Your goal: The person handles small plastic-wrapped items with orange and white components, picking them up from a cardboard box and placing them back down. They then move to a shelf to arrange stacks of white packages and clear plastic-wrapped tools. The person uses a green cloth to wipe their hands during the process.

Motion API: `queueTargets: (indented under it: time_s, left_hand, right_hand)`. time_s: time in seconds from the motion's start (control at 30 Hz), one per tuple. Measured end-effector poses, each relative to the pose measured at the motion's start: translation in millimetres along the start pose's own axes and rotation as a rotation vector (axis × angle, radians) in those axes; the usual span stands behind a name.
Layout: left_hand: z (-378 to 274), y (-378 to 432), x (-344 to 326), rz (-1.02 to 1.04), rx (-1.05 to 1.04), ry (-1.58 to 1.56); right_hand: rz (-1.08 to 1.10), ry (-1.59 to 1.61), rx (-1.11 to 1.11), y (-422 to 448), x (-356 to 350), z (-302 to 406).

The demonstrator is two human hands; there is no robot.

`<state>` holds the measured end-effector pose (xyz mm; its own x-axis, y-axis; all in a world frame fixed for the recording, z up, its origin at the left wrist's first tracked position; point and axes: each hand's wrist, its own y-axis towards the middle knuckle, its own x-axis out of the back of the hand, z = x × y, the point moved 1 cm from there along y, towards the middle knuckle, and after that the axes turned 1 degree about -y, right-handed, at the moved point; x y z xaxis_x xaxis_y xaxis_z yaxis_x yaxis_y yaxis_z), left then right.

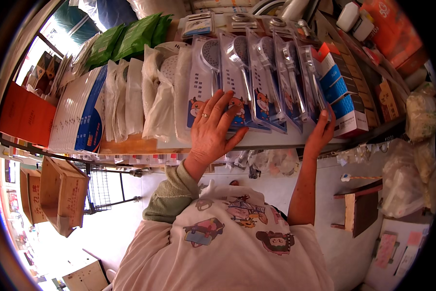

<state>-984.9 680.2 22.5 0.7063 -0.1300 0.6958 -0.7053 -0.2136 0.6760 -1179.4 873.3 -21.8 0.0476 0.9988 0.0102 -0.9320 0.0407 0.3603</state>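
Note:
Several hand shower heads in clear blister packs stand in an overlapping row on the shelf before me. My left hand (214, 122), with a ring on one finger, lies with fingers apart across the lower fronts of the two leftmost shower head packs (203, 78). At the row's other end, my right hand (321, 127) touches the lower end of the rightmost shower head pack (310, 69). Its fingers are partly hidden, so whether it grips the pack is unclear. Cartoon cow figures are printed on the pack cards.
White plastic-wrapped packages (159, 91) and flat blue-and-white boxes (79, 109) stand to the left, with green packets (137, 36) behind. Blue-and-white cartons (343, 94) adjoin the row's right end. Below the shelf edge (174, 146) hang small packaged goods. Wooden boxes (63, 196) are at lower left.

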Motion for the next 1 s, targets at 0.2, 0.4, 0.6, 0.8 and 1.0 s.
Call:
queueTargets:
  time_s: [0.2,0.4,0.6,0.8,1.0]
  left_hand:
    - [0.7,-0.1,0.1,0.001,0.006,-0.004]
    - [0.4,0.3,2.0,0.002,0.016,-0.009]
    - [3.9,-2.6,0.7,0.011,0.033,-0.032]
    - [3.4,-2.9,1.2,0.022,0.056,-0.03]
    - [5.7,-4.6,2.0,0.022,0.058,-0.036]
  right_hand:
    - [-0.009,-0.009,0.008,0.4,-0.6,-0.9]
    - [-0.028,-0.037,-0.001,1.1,-0.9,-2.3]
    - [-0.028,-0.065,0.046,2.6,-0.4,-9.8]
    - [-0.021,-0.091,0.005,2.4,1.5,-10.3]
    - [-0.026,-0.13,-0.014,1.8,2.0,-10.7]
